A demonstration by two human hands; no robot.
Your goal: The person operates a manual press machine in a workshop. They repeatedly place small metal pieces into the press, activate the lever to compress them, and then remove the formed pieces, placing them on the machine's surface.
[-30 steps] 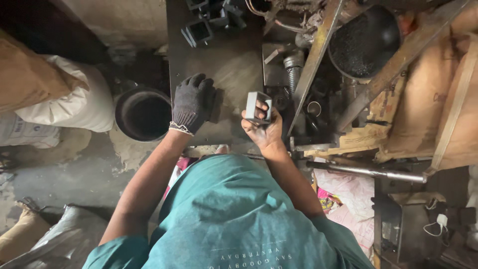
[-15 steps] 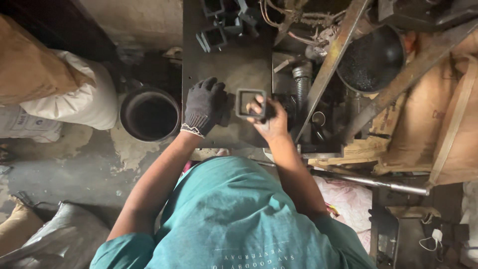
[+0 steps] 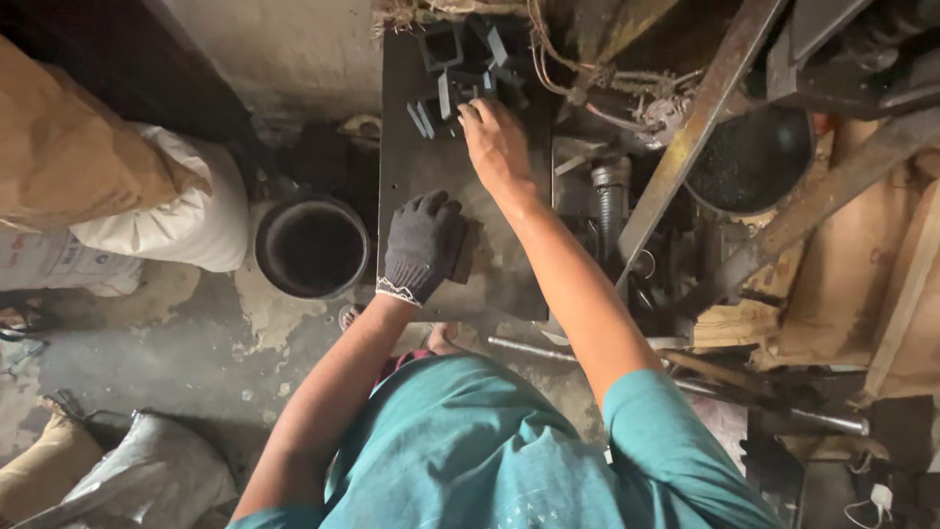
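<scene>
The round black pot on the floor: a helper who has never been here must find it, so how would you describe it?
Start at the dark metal table where the gloved left hand rests flat. Just beside its edge, on the stained floor, stands the black pot, close to the white sack. It is the only round, open-topped thing on that side; its neighbours are soft sacks.

Dark square metal frames [image 3: 460,69] lie jumbled in a pile at the dark plate's [image 3: 431,176] far end.
</scene>
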